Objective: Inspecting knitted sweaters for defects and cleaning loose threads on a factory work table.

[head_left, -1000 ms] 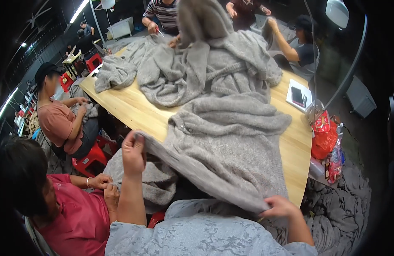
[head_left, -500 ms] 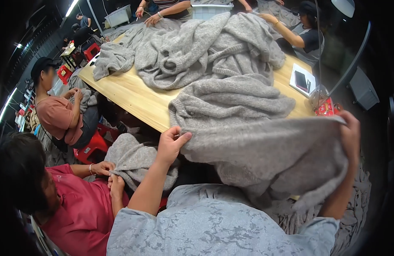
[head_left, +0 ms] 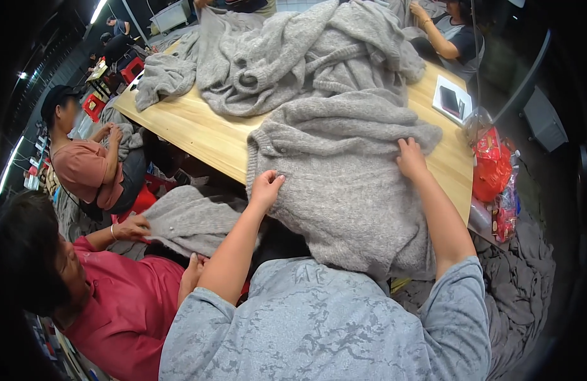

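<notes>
A grey knitted sweater (head_left: pixel 350 197) lies over the near edge of the table, its lower part hanging toward my lap. My left hand (head_left: pixel 267 190) is closed in a pinch on the knit near its left ribbed edge, just below a small button. Farther right, my right hand (head_left: pixel 410 159) grips the fabric beside a thick fold, fingertips pressed into the knit. Behind it a large heap of grey knitwear (head_left: pixel 268 63) covers the far part of the table.
The wooden table (head_left: pixel 179 136) has a white pad with a dark phone (head_left: pixel 451 101) on its right. Red plastic bags (head_left: pixel 493 171) hang by the right edge. Close on my left, a co-worker in red (head_left: pixel 125 298) handles grey knitwear (head_left: pixel 192 219). More grey fabric (head_left: pixel 519 286) lies at lower right.
The raised sweater panel has come down flat over the table edge. My right hand has moved left and inward; my left hand shifted slightly. The co-worker in red has spread their knit piece.
</notes>
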Demonstrator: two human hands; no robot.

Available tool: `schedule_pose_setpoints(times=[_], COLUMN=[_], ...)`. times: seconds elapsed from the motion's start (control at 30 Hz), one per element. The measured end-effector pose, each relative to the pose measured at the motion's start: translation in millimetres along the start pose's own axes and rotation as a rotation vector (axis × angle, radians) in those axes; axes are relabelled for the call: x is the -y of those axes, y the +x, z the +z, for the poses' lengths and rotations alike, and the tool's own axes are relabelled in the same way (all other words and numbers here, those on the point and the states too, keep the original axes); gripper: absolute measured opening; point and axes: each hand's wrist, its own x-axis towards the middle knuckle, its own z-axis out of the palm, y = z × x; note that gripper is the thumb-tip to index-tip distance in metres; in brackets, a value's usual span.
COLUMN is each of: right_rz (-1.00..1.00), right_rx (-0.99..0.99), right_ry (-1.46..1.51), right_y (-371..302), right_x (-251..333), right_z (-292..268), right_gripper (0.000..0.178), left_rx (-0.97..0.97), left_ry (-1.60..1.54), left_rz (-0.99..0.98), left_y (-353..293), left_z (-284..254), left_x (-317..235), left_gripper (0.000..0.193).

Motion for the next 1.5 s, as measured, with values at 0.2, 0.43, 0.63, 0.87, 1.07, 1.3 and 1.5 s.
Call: schedule_pose_setpoints(times=[0.2, 0.43, 0.63, 0.87, 1.07, 1.3, 1.5], right_rz=[0.064, -0.121, -0.185, -0.16, -0.279, -0.262, -0.285], right_rx=[-0.078, -0.09, 0.193, 0.265, 0.106, 0.126, -0.127], right_ry=[0.568, 0.448, 0.738, 0.761, 0.801, 0.806, 0.677], right_y=[22.5, 3.7, -49.4, -62.3, -62.4, -57.8, -12.4], right_x=[-52.1, -47.2, 116.1, 212.6, 193.2, 186.4, 103.8], right_z=[-18.2, -80.2, -34.5, 23.1, 35.9, 30.7, -5.5], right_gripper=[0.014, 0.009, 0.026, 0.026, 0.024, 0.018, 0.031], left_rx=[-0.022, 0.001, 0.065, 0.147, 0.235, 0.309, 0.051], left_ry=[-0.025, -0.032, -0.216, -0.295, -0.705, -0.933, 0.154], left_rz=[-0.019, -0.032, -0.099, -0.106, -0.308, -0.352, 0.095], left_y=[-3.5, -6.6, -6.3, -29.6, -38.2, -47.8, -0.8], left_z=[0.3, -0.8, 6.7, 16.6, 17.0, 23.1, -8.1], left_x=[-9.7, -10.9, -13.4, -23.3, -31.1, -37.7, -19.5], left_gripper=[0.014, 0.015, 0.017, 0.012, 0.014, 0.013, 0.031])
